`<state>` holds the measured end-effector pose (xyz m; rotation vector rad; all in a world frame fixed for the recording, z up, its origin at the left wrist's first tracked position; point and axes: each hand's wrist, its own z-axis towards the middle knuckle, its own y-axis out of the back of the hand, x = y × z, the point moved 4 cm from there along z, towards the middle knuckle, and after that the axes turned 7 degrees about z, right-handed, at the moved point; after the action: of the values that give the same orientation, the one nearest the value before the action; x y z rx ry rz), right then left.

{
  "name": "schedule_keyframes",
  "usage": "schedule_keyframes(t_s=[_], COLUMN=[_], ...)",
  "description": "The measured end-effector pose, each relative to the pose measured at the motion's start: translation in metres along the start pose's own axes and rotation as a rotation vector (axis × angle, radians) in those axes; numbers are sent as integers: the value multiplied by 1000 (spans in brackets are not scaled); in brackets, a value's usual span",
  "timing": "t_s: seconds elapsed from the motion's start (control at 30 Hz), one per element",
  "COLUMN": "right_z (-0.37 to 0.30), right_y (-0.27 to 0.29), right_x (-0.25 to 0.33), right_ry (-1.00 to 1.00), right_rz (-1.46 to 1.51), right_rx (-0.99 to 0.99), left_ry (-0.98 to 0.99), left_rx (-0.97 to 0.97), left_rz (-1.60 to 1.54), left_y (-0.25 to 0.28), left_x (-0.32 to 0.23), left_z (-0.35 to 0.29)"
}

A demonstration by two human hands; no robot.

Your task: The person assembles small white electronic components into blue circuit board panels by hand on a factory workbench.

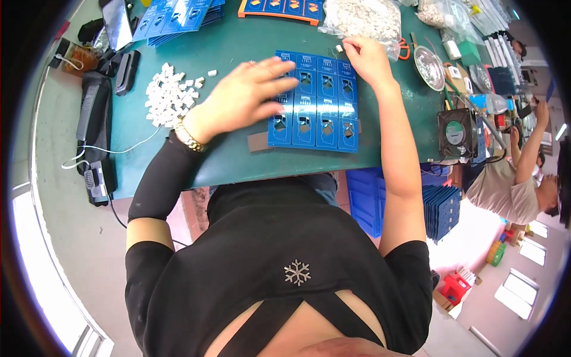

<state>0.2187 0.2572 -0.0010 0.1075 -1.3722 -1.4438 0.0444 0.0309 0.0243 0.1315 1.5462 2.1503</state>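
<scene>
A blue circuit board panel with rows of cut-out holes lies on the green table in front of me. Over its left edge spreads my left hand, fingers apart, slightly blurred and holding nothing visible. Beyond the panel's far right corner, my right hand is closed in a pinch, with a small white connector at its fingertips. Left of my left hand sits a loose pile of white connectors. A brown flat strip shows under the panel's near left corner.
Blue panels are stacked far left; an orange-framed panel stands at the back. A bag of pale parts, red-handled scissors, a metal dish and a black fan occupy the right. Another person works farther right.
</scene>
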Motion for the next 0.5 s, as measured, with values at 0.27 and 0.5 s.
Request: schedule_keyframes(t_s=[0.27, 0.5], right_z=[1, 9], right_y=[-14, -28], right_x=[15, 47], right_ry=[74, 158], right_rz=[-245, 255], right_rx=[0, 20], left_ry=[-20, 43], left_rx=[78, -8], left_rz=[18, -58], left_y=[-21, -8], left_x=[-17, -24], left_z=[-13, -22])
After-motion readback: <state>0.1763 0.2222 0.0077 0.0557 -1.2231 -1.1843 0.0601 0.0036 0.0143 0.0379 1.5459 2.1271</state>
